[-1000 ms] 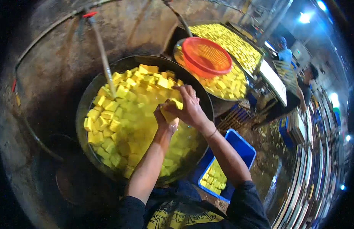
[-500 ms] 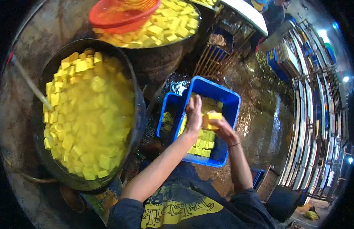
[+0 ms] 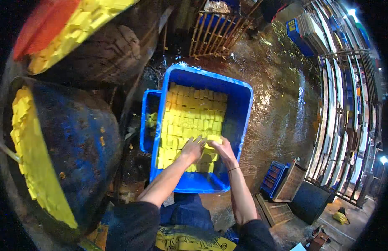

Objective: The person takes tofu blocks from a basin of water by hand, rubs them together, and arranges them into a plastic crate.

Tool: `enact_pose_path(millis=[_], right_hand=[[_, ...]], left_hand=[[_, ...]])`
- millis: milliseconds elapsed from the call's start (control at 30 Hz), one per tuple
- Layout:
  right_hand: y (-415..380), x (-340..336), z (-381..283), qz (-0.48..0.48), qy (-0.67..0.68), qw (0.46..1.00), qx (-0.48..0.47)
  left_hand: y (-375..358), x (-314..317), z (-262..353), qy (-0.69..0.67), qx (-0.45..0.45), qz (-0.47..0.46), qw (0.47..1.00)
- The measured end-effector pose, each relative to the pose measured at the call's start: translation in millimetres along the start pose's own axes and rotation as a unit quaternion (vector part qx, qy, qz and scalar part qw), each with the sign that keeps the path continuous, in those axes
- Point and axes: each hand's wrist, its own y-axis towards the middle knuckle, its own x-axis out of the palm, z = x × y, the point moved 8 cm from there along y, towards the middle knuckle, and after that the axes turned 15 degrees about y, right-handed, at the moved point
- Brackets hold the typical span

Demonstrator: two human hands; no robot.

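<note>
Yellow tofu blocks [image 3: 194, 113] lie packed in rows inside a deep blue crate [image 3: 249, 104], which stands in front of me. My right hand [image 3: 225, 149] is closed around one tofu block [image 3: 214, 138] low over the rows, toward the crate's near right part. Just to its left, my left hand [image 3: 193, 149] rests on or close above the rows with its fingers spread, holding nothing I can see. Part of the rows beneath both hands is hidden.
A large dark vat [image 3: 77, 138] holding yellow blocks in yellow liquid stands at left. A second blue crate [image 3: 146, 121] sits against the first. Wooden slatted crate [image 3: 213, 35] lies beyond; racks of boards [image 3: 344, 108] line the right. The floor [image 3: 277, 96] is wet.
My view has swung down over the blue crate. Both hands have gone from above it down into it. The right hand has carried its tofu block down to the rows.
</note>
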Motion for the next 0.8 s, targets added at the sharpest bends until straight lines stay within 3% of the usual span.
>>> enact_pose_path(millis=[33, 67, 133, 200, 267, 300, 333, 400, 467, 500, 533, 633, 700, 733, 767, 800], right_hand=[[-1, 4, -3, -0.014, 0.010, 0.999, 0.041], [23, -26, 36, 0.049, -0.082, 0.995, -0.017], [28, -25, 45, 0.037, -0.087, 0.995, 0.018], [32, -22, 44, 0.056, -0.147, 0.988, -0.006], [28, -17, 44, 0.077, -0.202, 0.976, -0.034], [19, -14, 34, 0.130, -0.264, 0.955, -0.043], [9, -7, 15, 0.180, -0.324, 0.927, -0.053], [7, 12, 15, 0.177, -0.348, 0.921, -0.008], [6, 17, 27, 0.239, -0.466, 0.852, -0.025], [11, 22, 40, 0.190, -0.478, 0.857, 0.043], [15, 22, 39, 0.188, -0.477, 0.858, 0.039], [34, 9, 54, 0.064, -0.558, 0.819, 0.112], [77, 1, 97, -0.069, -0.593, 0.802, 0.032], [59, 26, 47, -0.084, -0.607, 0.790, 0.011], [76, 28, 76, -0.150, -0.516, 0.842, 0.035], [69, 39, 76, -0.201, -0.518, 0.831, 0.014]], left_hand=[[9, 10, 4, 0.017, 0.051, -0.056, 0.997], [15, 9, 3, 0.013, 0.054, -0.057, 0.997], [15, 36, 9, 0.130, 0.116, -0.176, 0.969], [9, 41, 6, 0.135, 0.132, -0.192, 0.963], [2, 34, -1, 0.047, 0.110, -0.194, 0.974], [-13, 18, 3, 0.134, 0.189, -0.169, 0.958], [-21, 29, 2, 0.139, 0.187, -0.171, 0.957], [-31, 23, -6, 0.078, 0.115, -0.022, 0.990], [-46, 9, -15, 0.071, 0.109, -0.033, 0.991], [-52, 10, -18, 0.058, 0.105, -0.016, 0.993], [-56, 10, -21, 0.044, 0.102, 0.003, 0.994], [-63, 8, -18, 0.033, 0.082, 0.008, 0.996], [-63, -5, -14, 0.034, 0.066, -0.008, 0.997], [-65, -14, -12, 0.034, 0.050, 0.006, 0.998], [-70, -21, -8, 0.022, 0.043, -0.004, 0.999], [-78, -41, -7, 0.009, 0.028, -0.015, 0.999]])
